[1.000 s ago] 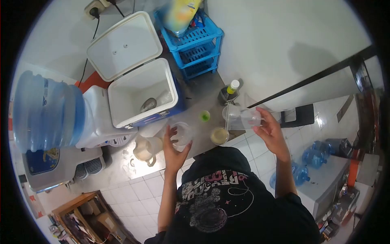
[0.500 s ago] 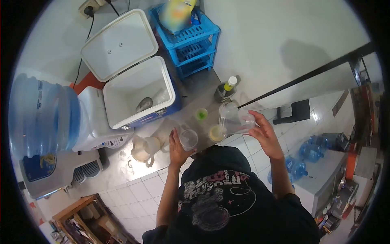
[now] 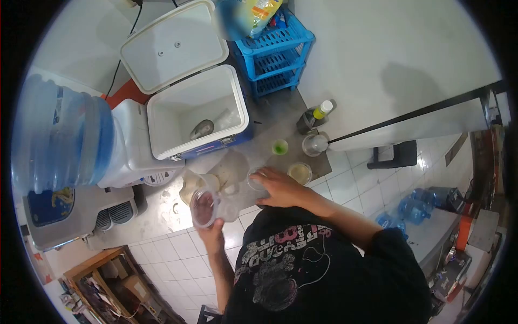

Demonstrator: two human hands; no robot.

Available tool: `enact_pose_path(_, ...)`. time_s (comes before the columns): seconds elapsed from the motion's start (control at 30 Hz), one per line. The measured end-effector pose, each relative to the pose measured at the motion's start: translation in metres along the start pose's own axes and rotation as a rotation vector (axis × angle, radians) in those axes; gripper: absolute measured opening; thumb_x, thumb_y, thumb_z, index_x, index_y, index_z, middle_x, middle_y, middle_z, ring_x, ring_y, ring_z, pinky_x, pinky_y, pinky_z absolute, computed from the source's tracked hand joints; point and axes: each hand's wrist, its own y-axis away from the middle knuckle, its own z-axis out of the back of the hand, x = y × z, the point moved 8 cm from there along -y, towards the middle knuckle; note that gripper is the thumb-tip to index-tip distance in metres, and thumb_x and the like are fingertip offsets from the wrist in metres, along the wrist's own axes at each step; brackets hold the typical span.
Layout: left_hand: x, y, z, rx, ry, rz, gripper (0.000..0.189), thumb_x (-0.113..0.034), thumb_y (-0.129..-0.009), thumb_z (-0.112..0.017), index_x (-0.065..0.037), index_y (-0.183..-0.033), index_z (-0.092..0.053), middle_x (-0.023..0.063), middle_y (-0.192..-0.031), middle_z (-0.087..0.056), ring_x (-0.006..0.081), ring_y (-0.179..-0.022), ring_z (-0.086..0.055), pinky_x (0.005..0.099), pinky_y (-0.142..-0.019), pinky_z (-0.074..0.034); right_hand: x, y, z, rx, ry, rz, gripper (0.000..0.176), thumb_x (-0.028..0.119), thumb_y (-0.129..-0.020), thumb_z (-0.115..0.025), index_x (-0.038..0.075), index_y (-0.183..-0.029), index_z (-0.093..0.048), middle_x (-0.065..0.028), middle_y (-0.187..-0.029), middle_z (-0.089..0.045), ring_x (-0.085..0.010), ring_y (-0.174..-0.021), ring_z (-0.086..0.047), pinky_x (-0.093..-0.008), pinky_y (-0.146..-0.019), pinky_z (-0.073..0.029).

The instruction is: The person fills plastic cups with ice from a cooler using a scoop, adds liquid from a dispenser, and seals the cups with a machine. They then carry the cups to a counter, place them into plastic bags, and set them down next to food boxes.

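Observation:
My left hand (image 3: 211, 232) is closed around a clear plastic cup (image 3: 204, 209), tilted above the counter's front edge, with fingers showing through its wall. Another clear, rounded plastic shape beside it is hard to make out. My right hand (image 3: 278, 188) reaches across and grips the rim of a second clear cup (image 3: 255, 178) on the counter. Partly behind the tilted cup stands a pitcher (image 3: 188, 186). To the right of my right hand is a cup of pale liquid (image 3: 299, 173), with a small cup of green stuff (image 3: 279, 147) farther back.
An open cooler (image 3: 197, 110) holds a metal scoop (image 3: 202, 129). Behind the cups are a dark bottle (image 3: 310, 120) and a clear container (image 3: 314, 144). A blue rack (image 3: 275, 51) stands at the back, a water dispenser (image 3: 127, 140) at the left.
My right hand has moved left from the clear cups it held at the right to the cup on the counter. My left hand has moved left and now holds a tilted clear cup.

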Motion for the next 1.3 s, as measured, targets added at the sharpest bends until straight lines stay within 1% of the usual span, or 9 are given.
enact_pose_path(0.13, -0.019, 0.018, 0.023, -0.056, -0.053, 0.045, 0.108, -0.036, -0.074, -0.099, -0.001, -0.158, -0.041, 0.0162, -0.146, -0.057, 0.0308, -0.137, -0.056, 0.0481, -0.118, -0.043, -0.017, -0.039, -0.049, 0.036, 0.591, -0.093, 0.084, 0.037, -0.083, -0.085, 0.009, -0.154, -0.049, -0.0270, -0.156, -0.044, -0.0492, -0.139, -0.052, -0.0563, -0.114, -0.046)
enact_pose_path(0.2, -0.019, 0.024, 0.029, -0.046, -0.096, 0.073, 0.104, -0.032, -0.076, -0.098, 0.000, -0.157, -0.042, 0.0162, -0.145, -0.058, 0.0305, -0.137, -0.056, 0.0497, -0.117, -0.045, -0.056, -0.058, -0.097, 0.108, 0.548, -0.223, 0.055, 0.028, -0.091, -0.074, 0.008, -0.140, -0.060, -0.0273, -0.145, -0.052, -0.0505, -0.133, -0.054, -0.0668, -0.110, -0.042)
enact_pose_path(0.33, -0.019, 0.031, 0.026, -0.051, -0.088, 0.101, 0.104, -0.028, -0.075, -0.097, 0.000, -0.158, -0.041, 0.0161, -0.144, -0.059, 0.0307, -0.134, -0.058, 0.0503, -0.116, -0.046, -0.070, -0.064, -0.093, 0.077, 0.387, -0.305, 0.061, 0.025, -0.084, -0.081, 0.010, -0.137, -0.057, -0.0271, -0.141, -0.051, -0.0523, -0.129, -0.055, -0.0598, -0.111, -0.045)
enact_pose_path(0.4, -0.020, 0.032, 0.022, -0.037, -0.075, 0.113, 0.105, -0.029, -0.075, -0.098, 0.000, -0.159, -0.041, 0.0160, -0.143, -0.059, 0.0307, -0.134, -0.058, 0.0500, -0.116, -0.046, -0.024, -0.029, -0.007, 0.057, -0.050, -0.209, 0.079, 0.017, -0.079, -0.085, 0.009, -0.147, -0.045, -0.0240, -0.146, -0.049, -0.0452, -0.134, -0.057, -0.0532, -0.110, -0.048)
enact_pose_path(0.47, -0.022, 0.034, 0.016, -0.017, -0.059, 0.149, 0.107, -0.031, -0.074, -0.098, 0.001, -0.159, -0.041, 0.0157, -0.141, -0.060, 0.0305, -0.133, -0.059, 0.0494, -0.116, -0.046, -0.007, 0.012, 0.064, -0.148, -0.354, -0.131, 0.077, 0.010, -0.078, -0.084, 0.008, -0.143, -0.043, -0.0212, -0.144, -0.049, -0.0386, -0.135, -0.055, -0.0487, -0.113, -0.044)
enact_pose_path(0.57, -0.021, 0.029, 0.006, 0.012, -0.044, 0.176, 0.108, -0.032, -0.074, -0.098, 0.001, -0.159, -0.039, 0.0154, -0.141, -0.060, 0.0301, -0.133, -0.059, 0.0487, -0.115, -0.046, -0.039, 0.081, 0.119, -0.599, -0.227, -0.055, 0.082, 0.015, -0.073, -0.090, 0.004, -0.139, -0.043, -0.0188, -0.137, -0.051, -0.0346, -0.131, -0.055, -0.0458, -0.114, -0.042)
enact_pose_path(0.73, -0.027, -0.001, -0.012, 0.158, -0.099, 0.164, 0.110, -0.033, -0.075, -0.098, 0.001, -0.160, -0.038, 0.0149, -0.141, -0.060, 0.0298, -0.133, -0.059, 0.0464, -0.114, -0.047, -0.126, 0.140, 0.111, -1.003, -0.286, -0.226, 0.075, 0.014, -0.075, -0.094, 0.006, -0.132, -0.045, -0.0182, -0.140, -0.058, -0.0309, -0.132, -0.056, -0.0455, -0.114, -0.043)
enact_pose_path(0.97, -0.049, -0.034, -0.041, 0.286, -0.183, 0.112, 0.112, -0.024, -0.072, -0.099, 0.001, -0.161, -0.037, 0.0138, -0.139, -0.061, 0.0269, -0.132, -0.060, 0.0442, -0.114, -0.047, -0.203, 0.129, 0.052, -1.077, -0.088, -0.369, 0.082, 0.023, -0.076, -0.096, 0.004, -0.137, -0.045, -0.0221, -0.142, -0.059, -0.0394, -0.131, -0.057, -0.0500, -0.111, -0.045)
enact_pose_path(1.3, -0.074, -0.039, -0.072, 0.355, -0.290, 0.055, 0.115, -0.012, -0.069, -0.100, 0.000, -0.163, -0.034, 0.0148, -0.146, -0.061, 0.0263, -0.136, -0.059, 0.0421, -0.117, -0.046, -0.203, 0.131, 0.039, -0.719, 0.124, -0.773, 0.084, 0.034, -0.081, -0.089, -0.003, -0.143, -0.047, -0.0242, -0.139, -0.060, -0.0460, -0.130, -0.054, -0.0540, -0.110, -0.042)
